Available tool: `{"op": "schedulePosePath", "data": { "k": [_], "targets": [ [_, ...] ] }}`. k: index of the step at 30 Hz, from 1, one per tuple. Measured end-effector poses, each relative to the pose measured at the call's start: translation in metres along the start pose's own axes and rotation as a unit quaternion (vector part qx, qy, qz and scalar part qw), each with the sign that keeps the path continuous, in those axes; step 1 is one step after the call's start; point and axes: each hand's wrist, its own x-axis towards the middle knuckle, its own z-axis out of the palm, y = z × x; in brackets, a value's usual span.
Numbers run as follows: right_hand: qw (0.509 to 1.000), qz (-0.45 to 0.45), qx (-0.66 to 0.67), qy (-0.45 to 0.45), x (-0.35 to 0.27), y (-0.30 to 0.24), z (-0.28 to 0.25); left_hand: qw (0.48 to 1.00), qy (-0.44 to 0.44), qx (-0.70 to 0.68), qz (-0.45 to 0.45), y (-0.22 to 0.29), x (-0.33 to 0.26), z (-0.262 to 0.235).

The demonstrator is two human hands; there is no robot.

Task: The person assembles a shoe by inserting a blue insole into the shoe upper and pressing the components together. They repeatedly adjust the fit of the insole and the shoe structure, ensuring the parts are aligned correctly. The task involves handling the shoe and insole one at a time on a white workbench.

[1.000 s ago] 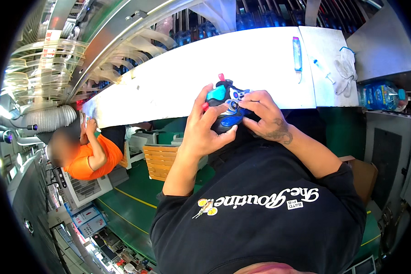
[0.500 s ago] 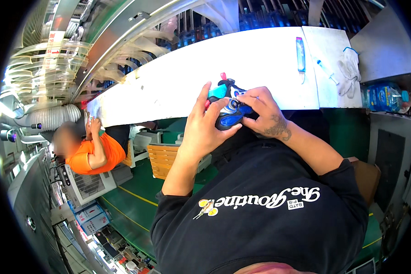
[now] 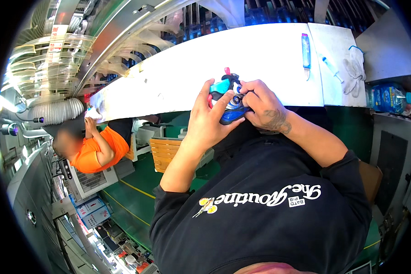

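Note:
Between my hands is a small sports shoe (image 3: 230, 117) in blue, black and white, with a teal patch and a red pull tab. It is raised just over the near edge of the white work table (image 3: 169, 86). My left hand (image 3: 208, 112) wraps around its side, thumb along the blue toe end. On the other side, my right hand (image 3: 263, 102) has its fingers curled in against the shoe's upper. What those fingertips pinch is hidden.
Right of the shoe lie a blue-handled utility knife (image 3: 305, 50), a syringe (image 3: 332, 68) and a white glove (image 3: 353, 73). A clear plastic jug (image 3: 389, 98) stands past the table's right end. At the far left, a person in orange (image 3: 100, 153) works at the table.
My right hand's fingers have curled in more tightly on the shoe's upper. The shoe is turned slightly, still in both hands. The view has shifted a little.

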Motion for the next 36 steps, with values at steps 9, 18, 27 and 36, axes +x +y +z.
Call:
{"op": "schedulePosePath", "data": {
  "k": [9,18,27,36],
  "targets": [
    [0.993,0.109,0.045,0.005,-0.013,0.003,-0.008,0.994,0.037,0.002,0.105,0.003,0.002,0.003],
    [0.996,0.068,0.029,0.043,-0.034,0.0,0.007,0.999,-0.011,-0.022,0.046,-0.006,0.0,-0.003],
    [0.994,0.102,-0.021,0.029,-0.013,-0.018,0.015,0.999,0.007,0.041,0.033,-0.005,0.0,0.011],
    [0.993,0.09,0.061,0.039,-0.021,-0.009,0.009,0.989,0.032,0.034,0.138,-0.007,0.001,0.015]
  ]
}}
